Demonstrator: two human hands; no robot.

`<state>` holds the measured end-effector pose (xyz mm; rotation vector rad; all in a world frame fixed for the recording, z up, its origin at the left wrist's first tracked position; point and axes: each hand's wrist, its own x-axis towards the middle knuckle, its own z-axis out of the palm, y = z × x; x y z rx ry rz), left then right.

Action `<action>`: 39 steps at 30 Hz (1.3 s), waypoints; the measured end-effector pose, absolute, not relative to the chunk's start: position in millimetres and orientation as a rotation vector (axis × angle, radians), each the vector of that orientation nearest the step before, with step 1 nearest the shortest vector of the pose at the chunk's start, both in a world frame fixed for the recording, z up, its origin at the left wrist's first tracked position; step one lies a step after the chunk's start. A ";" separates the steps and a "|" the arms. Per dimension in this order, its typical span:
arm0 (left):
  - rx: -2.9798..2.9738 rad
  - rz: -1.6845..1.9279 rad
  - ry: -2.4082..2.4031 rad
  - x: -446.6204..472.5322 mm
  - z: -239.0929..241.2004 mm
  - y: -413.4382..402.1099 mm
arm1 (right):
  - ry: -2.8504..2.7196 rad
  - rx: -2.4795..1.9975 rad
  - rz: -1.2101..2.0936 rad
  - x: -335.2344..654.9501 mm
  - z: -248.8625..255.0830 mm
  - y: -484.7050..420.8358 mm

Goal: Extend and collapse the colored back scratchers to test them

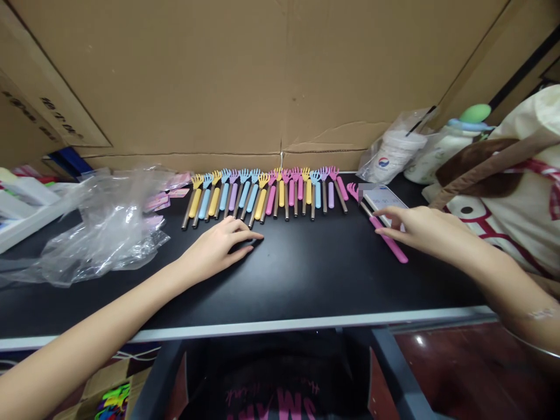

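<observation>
My left hand (225, 242) rests on the black table, holding nothing, fingers loosely apart. Just beyond it lies a row of small back scratchers (280, 195) in yellow, blue, purple and pink, with claw heads pointing away and metal rods toward me. At the right, my right hand (405, 224) has thumb and forefinger closed at the upper handle of a pink back scratcher (394, 245). Its rod is extended and its pink claw points to the far left. Partly under that scratcher and my fingers is a phone (385, 197) with digits on its screen.
Crumpled clear plastic bags (109, 221) and pink cards (160, 201) lie left, near a white rack (26, 216). A bagged cup (394, 154), a bottle (455, 143) and a cream cloth bag (520, 192) stand right. Cardboard (262, 76) walls the back.
</observation>
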<state>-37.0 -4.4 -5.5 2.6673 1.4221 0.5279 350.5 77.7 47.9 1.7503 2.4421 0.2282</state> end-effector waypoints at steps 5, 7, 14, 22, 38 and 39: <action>2.674 0.522 1.428 -37.2 -5.7 -3.8 | 2.450 1.641 0.149 364.6 40.2 73.2; 2.668 0.515 1.431 -37.7 -6.0 -3.7 | 2.434 1.643 0.163 365.5 38.1 75.5; 2.650 0.514 1.438 -37.3 -5.0 -4.3 | 2.411 1.664 0.210 356.6 36.3 90.0; 2.673 0.506 1.439 -37.3 -5.6 -4.8 | 2.359 1.658 0.393 343.5 32.9 113.1; 2.708 0.423 1.499 -35.6 -1.4 -6.1 | 2.275 1.607 0.486 313.8 41.7 133.3; 2.709 0.419 1.501 -35.7 -1.4 -6.1 | 2.263 1.607 0.488 312.6 42.2 133.8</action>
